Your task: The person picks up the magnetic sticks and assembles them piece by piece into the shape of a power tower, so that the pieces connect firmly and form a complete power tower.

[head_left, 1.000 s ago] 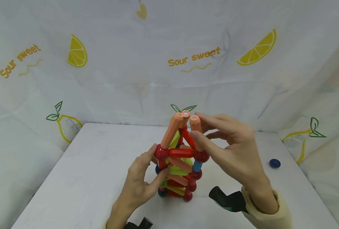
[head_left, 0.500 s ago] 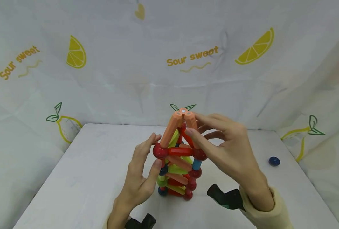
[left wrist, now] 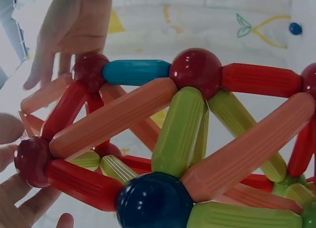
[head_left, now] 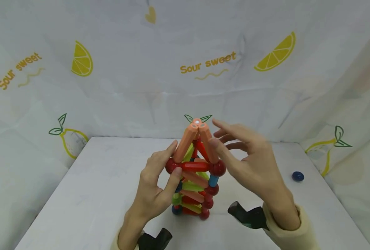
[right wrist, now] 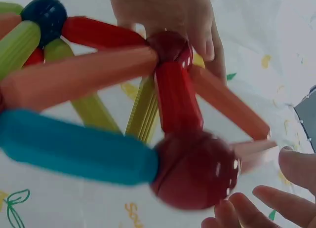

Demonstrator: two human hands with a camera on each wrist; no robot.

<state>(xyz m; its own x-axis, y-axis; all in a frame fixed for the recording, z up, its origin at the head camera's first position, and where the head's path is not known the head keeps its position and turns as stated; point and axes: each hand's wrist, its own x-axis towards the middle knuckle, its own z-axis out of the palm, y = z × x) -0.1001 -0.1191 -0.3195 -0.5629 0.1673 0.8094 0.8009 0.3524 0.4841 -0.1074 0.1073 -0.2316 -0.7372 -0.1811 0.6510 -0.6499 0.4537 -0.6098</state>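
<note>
A tower of coloured magnetic rods and balls [head_left: 195, 166] stands upright on the white table. At its top, three peach rods [head_left: 185, 143] lean together with their tips meeting. My left hand [head_left: 155, 185] holds the upper left red ball [head_left: 171, 165] between thumb and fingers; the same ball [right wrist: 170, 46] shows under that hand in the right wrist view. My right hand [head_left: 250, 159] hovers with fingers spread beside the right peach rod [head_left: 209, 146], thumb tip right at it. In the right wrist view, its fingers [right wrist: 284, 203] are around nothing, near the right red ball [right wrist: 197, 171].
A loose dark blue ball [head_left: 297, 176] lies on the table [head_left: 78, 194] at the right. Behind the table hangs a white cloth [head_left: 135, 93] with lemon prints. Black wrist mounts [head_left: 247, 216] stick out from both sleeves.
The right peach rod has tilted left until its tip meets the others. My right fingers have loosened from it. My left hand let go of the tower's side, then took the upper left ball.
</note>
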